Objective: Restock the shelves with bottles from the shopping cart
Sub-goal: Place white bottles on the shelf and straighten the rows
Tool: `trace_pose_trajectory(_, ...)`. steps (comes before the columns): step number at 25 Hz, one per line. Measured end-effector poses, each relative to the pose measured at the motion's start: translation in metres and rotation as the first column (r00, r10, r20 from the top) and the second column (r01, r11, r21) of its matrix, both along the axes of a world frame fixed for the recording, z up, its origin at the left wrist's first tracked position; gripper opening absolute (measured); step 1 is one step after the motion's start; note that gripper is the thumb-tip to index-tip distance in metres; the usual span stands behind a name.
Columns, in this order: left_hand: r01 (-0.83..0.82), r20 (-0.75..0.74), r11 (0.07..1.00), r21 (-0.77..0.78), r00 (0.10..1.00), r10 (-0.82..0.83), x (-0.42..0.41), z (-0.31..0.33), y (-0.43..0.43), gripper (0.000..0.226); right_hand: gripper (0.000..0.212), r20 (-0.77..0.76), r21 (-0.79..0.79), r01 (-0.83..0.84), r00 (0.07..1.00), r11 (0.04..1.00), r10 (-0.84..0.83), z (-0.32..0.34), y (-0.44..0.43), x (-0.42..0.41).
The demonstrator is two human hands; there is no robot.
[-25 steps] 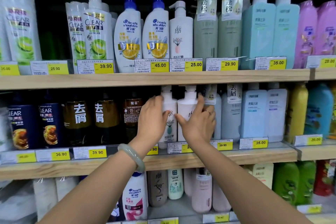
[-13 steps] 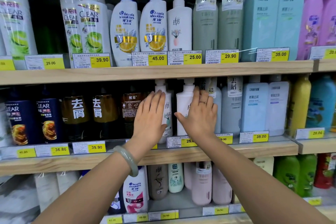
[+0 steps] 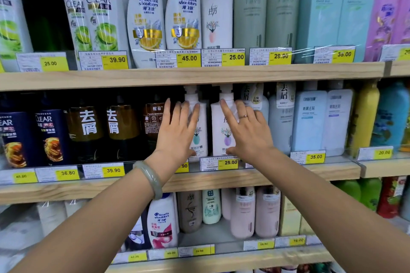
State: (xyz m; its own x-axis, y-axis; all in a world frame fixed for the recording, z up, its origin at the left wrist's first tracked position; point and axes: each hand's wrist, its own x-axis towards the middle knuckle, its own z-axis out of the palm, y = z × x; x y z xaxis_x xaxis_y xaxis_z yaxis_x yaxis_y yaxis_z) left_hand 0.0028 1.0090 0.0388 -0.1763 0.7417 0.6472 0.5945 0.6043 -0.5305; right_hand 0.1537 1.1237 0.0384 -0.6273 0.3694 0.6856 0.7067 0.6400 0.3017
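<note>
Two white pump bottles point(image 3: 218, 124) over the 25.00 tag point(image 3: 221, 163), left hand point(image 3: 177, 133) and right hand point(image 3: 247, 134) touching, grips apart

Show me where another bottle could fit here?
Top shelf: a dark gap between the far-left Clear bottle and the wrapped Clear pair. Bottom shelf: bare floor in front of the small mint bottle. The middle shelf is crowded: bottles stand side by side where the left hand and right hand touch the white pump bottles.
</note>
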Motion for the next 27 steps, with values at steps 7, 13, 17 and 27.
trace_pose_trajectory(7, -0.084, -0.024, 0.996, -0.02, 0.996, 0.083, 0.003, -0.001, 0.018, 0.127, 0.119, 0.055, 0.078, 0.082, 0.995, 0.994, -0.086, 0.002, 0.001, -0.016)
trace_pose_trajectory(13, -0.135, -0.071, 0.988, -0.069, 0.989, 0.13, -0.003, 0.001, 0.039, 0.119, 0.121, 0.087, 0.134, 0.172, 0.979, 0.976, -0.184, 0.002, 0.008, -0.035)
trace_pose_trajectory(17, -0.129, -0.085, 0.989, -0.072, 0.989, 0.123, -0.009, 0.002, 0.04, 0.123, 0.117, 0.099, 0.154, 0.206, 0.97, 0.966, -0.223, 0.003, 0.012, -0.043)
trace_pose_trajectory(27, -0.094, -0.026, 0.993, -0.072, 0.995, 0.092, -0.006, 0.009, 0.04, 0.114, 0.106, 0.127, 0.166, 0.264, 0.95, 0.95, -0.287, 0.004, 0.016, -0.053)
